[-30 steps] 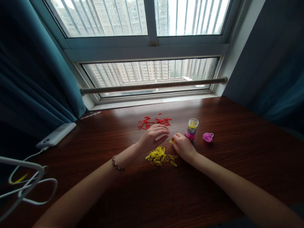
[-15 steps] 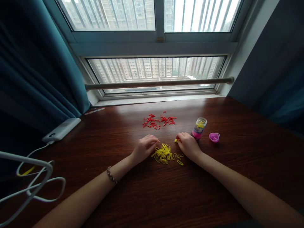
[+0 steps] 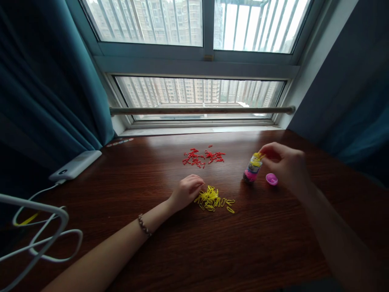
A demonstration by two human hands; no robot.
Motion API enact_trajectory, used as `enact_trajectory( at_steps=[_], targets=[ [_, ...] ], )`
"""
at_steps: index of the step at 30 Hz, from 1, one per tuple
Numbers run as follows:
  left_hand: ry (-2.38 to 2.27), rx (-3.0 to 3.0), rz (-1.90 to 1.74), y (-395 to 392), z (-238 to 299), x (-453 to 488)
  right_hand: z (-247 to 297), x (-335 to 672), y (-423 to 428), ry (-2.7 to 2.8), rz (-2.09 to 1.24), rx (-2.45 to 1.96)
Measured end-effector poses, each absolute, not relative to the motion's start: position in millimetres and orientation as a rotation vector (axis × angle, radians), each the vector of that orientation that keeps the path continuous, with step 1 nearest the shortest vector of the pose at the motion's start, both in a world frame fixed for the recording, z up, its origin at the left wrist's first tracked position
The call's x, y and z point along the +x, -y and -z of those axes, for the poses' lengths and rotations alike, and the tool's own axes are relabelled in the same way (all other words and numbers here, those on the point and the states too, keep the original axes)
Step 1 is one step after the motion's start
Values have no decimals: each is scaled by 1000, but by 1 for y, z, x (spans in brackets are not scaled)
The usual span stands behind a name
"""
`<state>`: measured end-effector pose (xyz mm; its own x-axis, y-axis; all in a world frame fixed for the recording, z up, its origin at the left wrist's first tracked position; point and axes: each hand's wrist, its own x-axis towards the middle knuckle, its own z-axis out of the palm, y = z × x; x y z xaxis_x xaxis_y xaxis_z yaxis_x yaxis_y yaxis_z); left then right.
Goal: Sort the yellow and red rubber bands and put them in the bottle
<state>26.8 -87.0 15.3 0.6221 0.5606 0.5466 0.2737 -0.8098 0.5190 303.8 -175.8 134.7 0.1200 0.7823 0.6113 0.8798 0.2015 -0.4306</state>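
Observation:
My right hand (image 3: 282, 162) is at the mouth of a small clear jar (image 3: 251, 173). Its thumb and fingers pinch yellow rubber bands (image 3: 259, 155) at the rim. Dark, pink and yellow layers show through the jar, which stands on the table. Beside it lies a pink lid (image 3: 271, 179), below my right hand. My left hand (image 3: 187, 191) rests on the table with its fingers curled together, against the left edge of a pile of yellow rubber bands (image 3: 210, 198). What its fingertips hold, if anything, is hidden. A few yellow bands lie loose at the pile's right.
Red rubber bands (image 3: 194, 157) lie in loose clusters farther back on the brown wooden table (image 3: 146, 251). A white power bank (image 3: 75, 165) with a white cable (image 3: 57, 256) is at the left by the blue curtain (image 3: 88, 101). A rail (image 3: 200, 110) crosses the window behind.
My right hand has moved from beside the yellow pile up and right to the jar's mouth, carrying yellow bands. My left hand has stayed nearly still.

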Motion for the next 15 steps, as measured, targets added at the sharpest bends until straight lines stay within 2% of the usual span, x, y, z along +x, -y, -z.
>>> enact_trajectory(
  at_steps=[6, 15],
  targets=[
    [-638, 2501, -990, 85, -13, 26, -156, 337, 159, 1881, 183, -1816],
    [-632, 2539, -934, 87, -14, 26, -156, 323, 147, 2146, 206, -1813]
  ],
)
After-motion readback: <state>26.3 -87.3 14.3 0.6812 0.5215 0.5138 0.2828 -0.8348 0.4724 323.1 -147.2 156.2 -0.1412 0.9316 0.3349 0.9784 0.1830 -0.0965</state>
